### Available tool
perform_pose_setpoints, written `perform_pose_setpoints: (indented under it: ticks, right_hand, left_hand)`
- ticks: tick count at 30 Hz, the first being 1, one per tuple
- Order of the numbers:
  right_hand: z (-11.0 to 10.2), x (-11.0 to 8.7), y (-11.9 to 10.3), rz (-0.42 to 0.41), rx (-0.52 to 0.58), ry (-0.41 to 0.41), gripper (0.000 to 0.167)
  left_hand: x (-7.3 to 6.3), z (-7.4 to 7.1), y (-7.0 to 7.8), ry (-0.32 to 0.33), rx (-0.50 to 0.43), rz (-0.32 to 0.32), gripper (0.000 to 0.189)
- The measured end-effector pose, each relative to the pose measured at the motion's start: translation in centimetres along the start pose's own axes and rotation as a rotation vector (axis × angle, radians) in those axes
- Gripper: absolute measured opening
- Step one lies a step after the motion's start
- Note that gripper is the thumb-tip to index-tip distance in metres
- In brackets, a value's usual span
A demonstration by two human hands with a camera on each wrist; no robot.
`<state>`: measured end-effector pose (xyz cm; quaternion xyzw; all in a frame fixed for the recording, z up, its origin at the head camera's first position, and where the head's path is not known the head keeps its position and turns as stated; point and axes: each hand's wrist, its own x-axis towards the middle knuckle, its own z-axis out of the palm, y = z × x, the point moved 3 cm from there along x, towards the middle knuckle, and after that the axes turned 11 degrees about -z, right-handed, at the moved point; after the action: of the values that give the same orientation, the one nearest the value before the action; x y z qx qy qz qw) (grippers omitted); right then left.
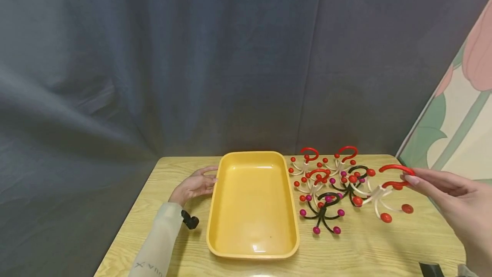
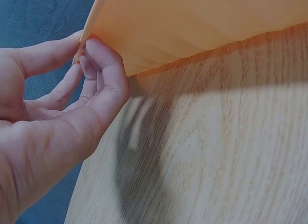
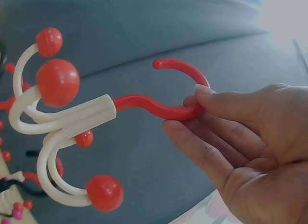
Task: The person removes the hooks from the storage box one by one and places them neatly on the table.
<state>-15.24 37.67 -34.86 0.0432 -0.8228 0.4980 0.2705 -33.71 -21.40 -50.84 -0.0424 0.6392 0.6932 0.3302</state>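
Note:
My left hand is at the left side of a yellow tray. In the left wrist view, its thumb and fingers pinch the tray's rim. To the right, my right hand holds a multi-arm hook hanger above the table. Thumb and fingers pinch the bend of its red hook. Curved white arms spread from its stem, each tipped with a red ball. The tray has nothing in it.
Between tray and right hand stand several similar hangers: white ones with red hooks and black ones with magenta balls. They stand on a wood-grain table. A dark curtain hangs behind; a flower-patterned panel rises at right.

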Motion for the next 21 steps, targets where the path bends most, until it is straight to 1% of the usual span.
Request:
perform_pose_setpoints:
  ticks: [2, 5, 7, 9, 11, 14, 17, 21]
  right_hand:
    - [0.0, -0.4, 0.8, 0.034, -0.008, -0.007, 0.029]
    - [0.0, -1.0, 2.2, 0.127, -0.032, -0.027, 0.034]
    - [0.2, -1.3, 3.2, 0.171, -0.042, -0.035, 0.037]
    - [0.4, -1.5, 4.2, 0.178, -0.048, -0.049, 0.039]
    - [0.5, -1.6, 5.1, 0.16, -0.051, -0.051, 0.039]
    - [0.7, -2.0, 6.5, 0.165, -0.076, -0.066, 0.04]
    - [1.0, -2.4, 7.7, 0.205, -0.095, -0.105, 0.043]
    - [1.4, -2.9, 8.9, 0.212, -0.117, -0.162, 0.046]
  left_hand:
    - [0.0, 0.0, 0.0, -0.003, -0.004, -0.007, 0.067]
    - [-0.1, 0.1, 0.0, -0.008, 0.006, -0.004, 0.068]
    - [-0.1, 0.1, 0.1, -0.007, 0.009, 0.0, 0.068]
    - [-0.2, 0.0, 0.2, -0.004, 0.016, 0.003, 0.067]
    - [-0.2, 0.0, 0.3, -0.008, 0.016, 0.003, 0.067]
    - [-0.2, -0.1, 0.3, -0.008, 0.016, 0.002, 0.067]
    - [-0.2, -0.1, 0.2, -0.009, 0.01, 0.001, 0.067]
    - [-0.1, -0.2, 0.1, -0.01, 0.008, 0.001, 0.067]
